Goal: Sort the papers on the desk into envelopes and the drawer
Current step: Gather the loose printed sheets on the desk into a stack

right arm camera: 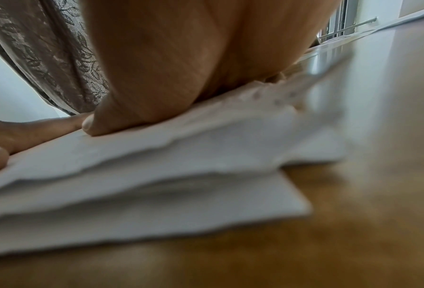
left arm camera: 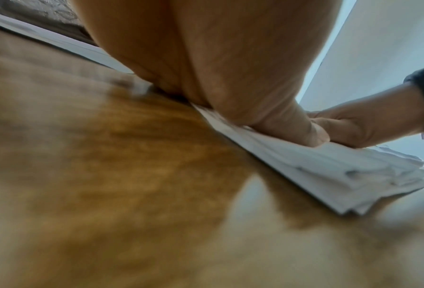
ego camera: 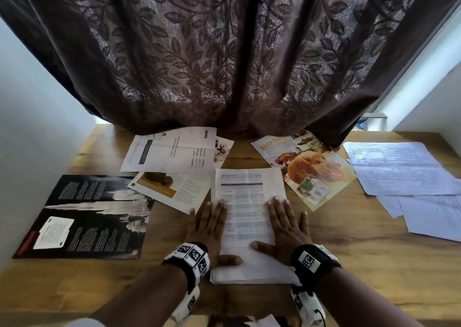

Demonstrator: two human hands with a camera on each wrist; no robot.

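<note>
Wooden desk (ego camera: 349, 252) under a leaf-pattern curtain (ego camera: 224, 52); stack of printed sheets (ego camera: 245, 202) at 6 o'clock. Left hand (ego camera: 208, 223) and right hand (ego camera: 287, 224) press it, fingers straight and flat. Best: square edges, lift whole. Flyers at 12, loose sheets at 3.

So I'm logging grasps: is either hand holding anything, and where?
Nothing gripped. Left hand and right hand press flat on the paper stack, at its side edges.

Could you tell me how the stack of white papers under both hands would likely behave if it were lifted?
The paper stack is loose sheets with uneven edges, so it would probably sag and fan apart. On the smooth wooden desk, it likely slides easily when pushed.
</note>
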